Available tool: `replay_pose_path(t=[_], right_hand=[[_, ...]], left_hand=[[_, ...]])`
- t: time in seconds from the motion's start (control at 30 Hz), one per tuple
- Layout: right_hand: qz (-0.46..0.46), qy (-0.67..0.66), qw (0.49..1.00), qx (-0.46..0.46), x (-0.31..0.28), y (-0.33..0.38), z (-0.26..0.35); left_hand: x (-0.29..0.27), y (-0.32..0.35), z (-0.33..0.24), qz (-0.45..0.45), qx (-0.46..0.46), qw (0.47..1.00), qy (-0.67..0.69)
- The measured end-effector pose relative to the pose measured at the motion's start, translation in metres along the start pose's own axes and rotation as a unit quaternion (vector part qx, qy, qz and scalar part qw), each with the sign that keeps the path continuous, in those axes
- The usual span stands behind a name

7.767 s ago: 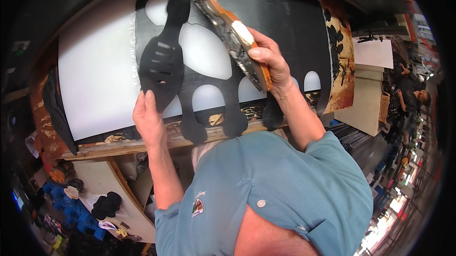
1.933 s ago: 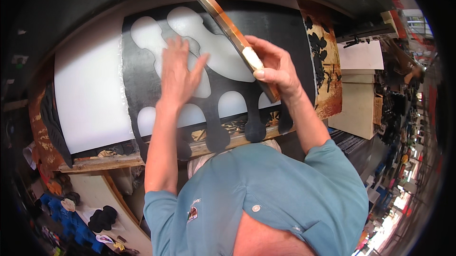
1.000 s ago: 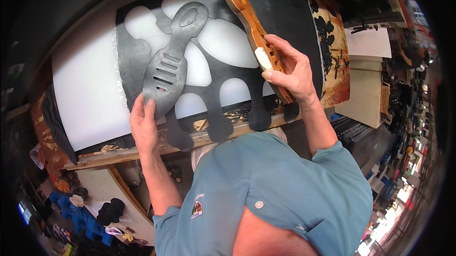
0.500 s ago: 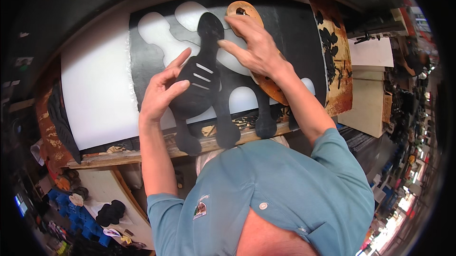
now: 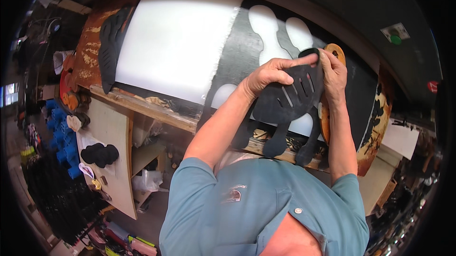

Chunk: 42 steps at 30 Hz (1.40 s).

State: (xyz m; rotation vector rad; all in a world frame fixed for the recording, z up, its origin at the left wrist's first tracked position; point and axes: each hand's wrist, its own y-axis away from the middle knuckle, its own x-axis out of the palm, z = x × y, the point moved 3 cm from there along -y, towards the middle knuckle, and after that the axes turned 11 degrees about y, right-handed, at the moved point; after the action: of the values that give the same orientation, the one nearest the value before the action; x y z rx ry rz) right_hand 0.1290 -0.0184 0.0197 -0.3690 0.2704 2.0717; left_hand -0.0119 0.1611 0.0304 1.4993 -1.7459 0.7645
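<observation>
My left hand (image 5: pixel 270 78) and my right hand (image 5: pixel 334 74) both hold a black, sole-shaped cutout (image 5: pixel 285 101) with several slots. The left thumb presses on its face near the slots, and the left index finger reaches to its narrow end. There my right fingers pinch the cutout, and that end looks bent. Beneath it lies a black sheet (image 5: pixel 229 56) with sole-shaped openings through which white shows. An orange-brown sole-shaped cutting die (image 5: pixel 336 52) rests on the sheet, partly hidden behind my right hand and forearm.
The sheet lies on a white board (image 5: pixel 175 37). Several slotted black cutouts (image 5: pixel 109 52) are piled at the board's left. A wooden rail (image 5: pixel 147 109) edges the bench's front. At lower left stands a pale table (image 5: pixel 111 180) with black pieces (image 5: pixel 99 155), beside blue crates (image 5: pixel 59 130).
My view has turned to the left. My hands have come together at the cutout's narrow end, which is now bent. My right hand, earlier open beside the die, now grips the cutout.
</observation>
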Motion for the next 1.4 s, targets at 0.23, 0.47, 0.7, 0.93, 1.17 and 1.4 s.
replay_pose_path(t=[0.23, 0.47, 0.7, 0.93, 1.17, 1.4], right_hand=[[-0.074, -0.250, 0.965, -0.007, -0.024, -0.008, -0.009], [-0.096, -0.142, 0.985, -0.002, -0.049, 0.008, -0.019], [-0.292, 0.299, 0.905, -0.086, -0.178, 0.022, -0.057], [-0.221, 0.279, 0.930, 0.088, -0.160, 0.104, -0.040], [-0.087, 0.454, 0.877, -0.133, -0.059, 0.138, -0.009], [-0.075, 0.327, 0.938, -0.085, -0.091, 0.131, -0.007]], left_hand=[[-0.019, 0.085, -0.070, -0.193, 0.036, 0.934, -0.299], [-0.144, 0.241, -0.235, -0.486, 0.255, 0.679, -0.487], [-0.253, 0.385, -0.358, -0.604, 0.186, 0.372, -0.680], [-0.265, 0.301, -0.309, -0.577, 0.228, 0.513, -0.593], [-0.019, 0.053, -0.026, -0.136, 0.171, 0.763, -0.608], [0.055, -0.014, 0.069, 0.046, 0.206, 0.617, -0.758]])
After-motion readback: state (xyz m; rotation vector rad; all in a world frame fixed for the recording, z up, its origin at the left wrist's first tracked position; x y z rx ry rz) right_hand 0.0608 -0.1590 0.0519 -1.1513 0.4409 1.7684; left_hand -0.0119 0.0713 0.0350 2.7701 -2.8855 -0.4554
